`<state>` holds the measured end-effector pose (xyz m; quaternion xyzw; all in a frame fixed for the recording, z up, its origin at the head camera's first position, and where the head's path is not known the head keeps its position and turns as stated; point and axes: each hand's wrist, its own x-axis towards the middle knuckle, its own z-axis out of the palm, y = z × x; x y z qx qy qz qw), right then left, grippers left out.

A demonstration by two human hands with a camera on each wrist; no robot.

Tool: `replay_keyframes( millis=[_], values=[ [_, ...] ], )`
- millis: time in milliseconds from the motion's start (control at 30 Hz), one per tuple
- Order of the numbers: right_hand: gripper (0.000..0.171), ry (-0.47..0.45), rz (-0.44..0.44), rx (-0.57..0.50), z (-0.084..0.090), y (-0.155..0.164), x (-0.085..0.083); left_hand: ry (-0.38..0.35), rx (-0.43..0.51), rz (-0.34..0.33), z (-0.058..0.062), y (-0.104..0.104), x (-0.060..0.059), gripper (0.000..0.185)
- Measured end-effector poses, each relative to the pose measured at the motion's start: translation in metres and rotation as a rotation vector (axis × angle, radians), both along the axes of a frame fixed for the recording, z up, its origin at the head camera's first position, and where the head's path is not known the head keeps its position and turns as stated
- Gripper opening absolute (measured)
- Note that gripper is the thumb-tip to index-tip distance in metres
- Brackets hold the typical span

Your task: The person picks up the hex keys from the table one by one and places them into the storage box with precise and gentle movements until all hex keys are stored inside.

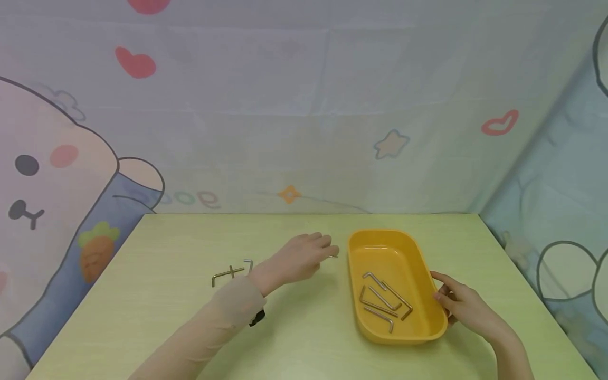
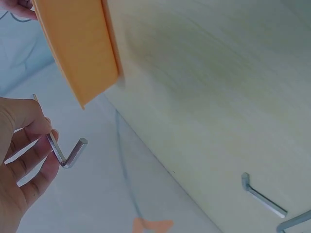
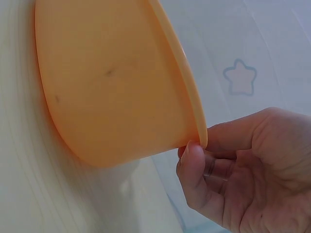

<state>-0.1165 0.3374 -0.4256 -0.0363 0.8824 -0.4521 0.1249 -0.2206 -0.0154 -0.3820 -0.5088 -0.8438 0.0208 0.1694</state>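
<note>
Pinching 1 hex key [image 2: 66, 161], left hand [image 1: 304, 255] near yellow tray [image 1: 389, 258], right hand [image 1: 467, 307] gripping rim [image 3: 191, 92]

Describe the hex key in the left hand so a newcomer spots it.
On the pale green table, find the yellow plastic tray with rounded corners. Left of it in the head view, the left hand pinches a shiny, L-shaped metal hex key. It alone is held in the air; the other keys lie in the tray or on the table.

The left arm [image 1: 209, 327] stretches diagonally forward, the left hand [image 1: 298, 259] closed in a pinch. The right forearm [image 1: 513, 351] angles inward, the right hand [image 1: 467, 306] pinching.
</note>
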Motion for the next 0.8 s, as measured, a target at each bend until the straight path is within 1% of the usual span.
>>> replay_keyframes(
  millis=[267, 467, 633, 800],
  values=[
    [0.054, 0.001, 0.002, 0.004, -0.001, 0.0, 0.0, 0.037, -0.042, -0.036, 0.009, 0.016, -0.001, 0.039],
    [0.054, -0.002, 0.0, 0.002, 0.001, 0.0, 0.0, 0.026, -0.106, -0.044, 0.016, 0.031, -0.001, 0.039],
    [0.054, 0.003, 0.003, 0.001, 0.0, 0.001, 0.001, 0.01, -0.158, -0.051, 0.019, 0.044, -0.002, 0.038],
    [0.054, 0.003, 0.002, -0.004, 0.0, 0.0, 0.001, 0.015, -0.17, -0.08, 0.022, 0.053, -0.002, 0.034]
  ],
)
